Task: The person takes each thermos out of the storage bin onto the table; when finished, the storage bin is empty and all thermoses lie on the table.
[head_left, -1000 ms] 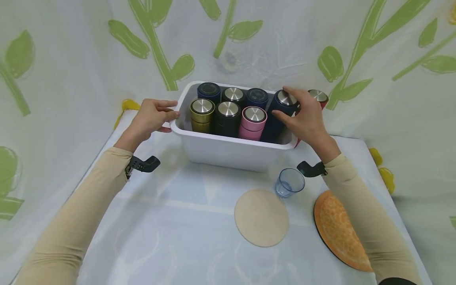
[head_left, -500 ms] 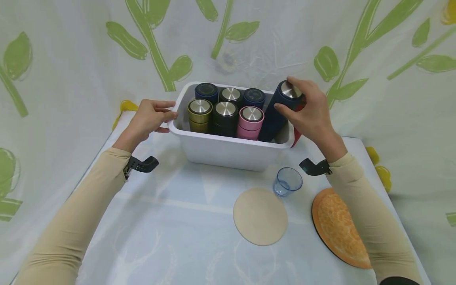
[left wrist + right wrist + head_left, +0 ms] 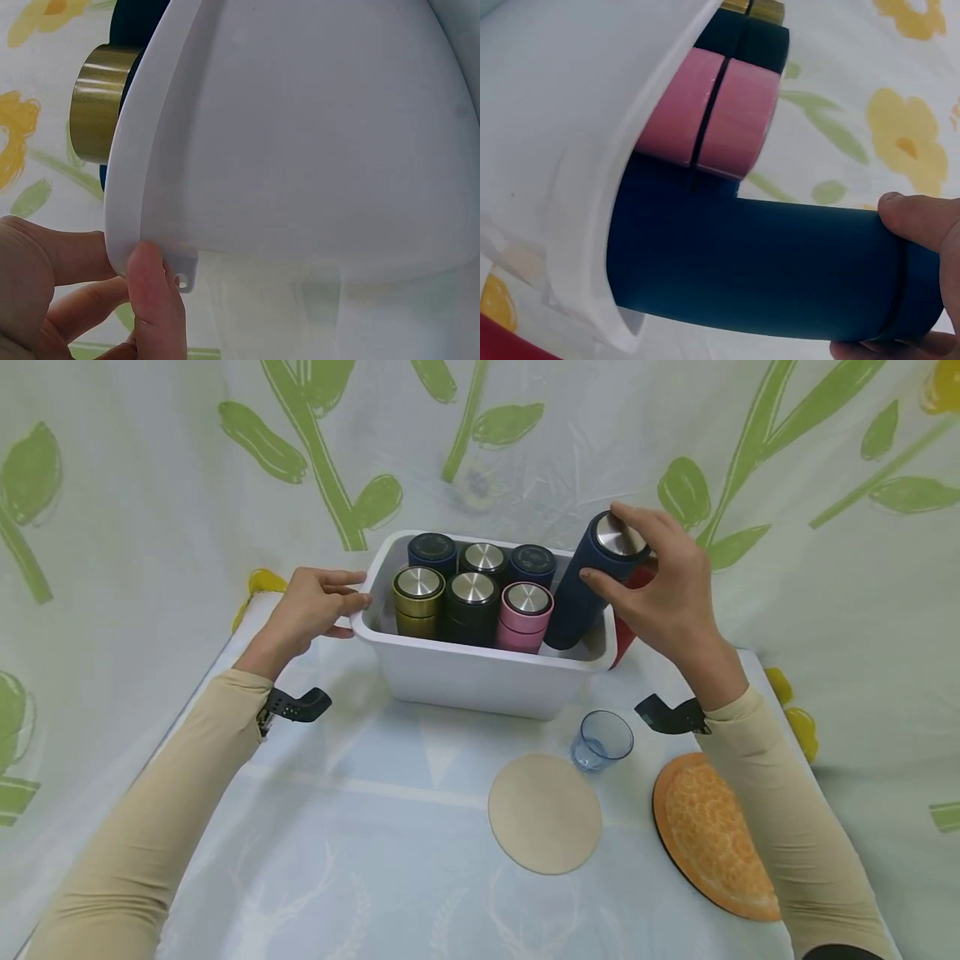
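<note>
My right hand [image 3: 667, 585] grips the lidded top of a dark blue thermos [image 3: 588, 585], thumb on one side and fingers on the other. The thermos leans to the right, partly raised, its lower end still inside a white plastic tub [image 3: 480, 681]. At the tub's left end my left hand [image 3: 311, 610] pinches the rim, the thumb outside it in the left wrist view. Inside stand several more thermoses, among them a gold one [image 3: 418, 602], a black one [image 3: 472, 610] and a pink one [image 3: 526, 614]. In the right wrist view the blue thermos [image 3: 780, 266] sticks out past the rim.
A red thermos [image 3: 626, 631] stands outside the tub's right end, mostly hidden by my right hand. Nearer me are a blue-tinted glass [image 3: 602, 741], a round beige mat [image 3: 545, 814] and an orange-brown round board [image 3: 712, 835], partly under my right forearm. A patterned curtain hangs behind.
My right hand has moved up and to the right, lifting and tilting the dark blue thermos from among the others. My left hand has stayed on the tub's rim.
</note>
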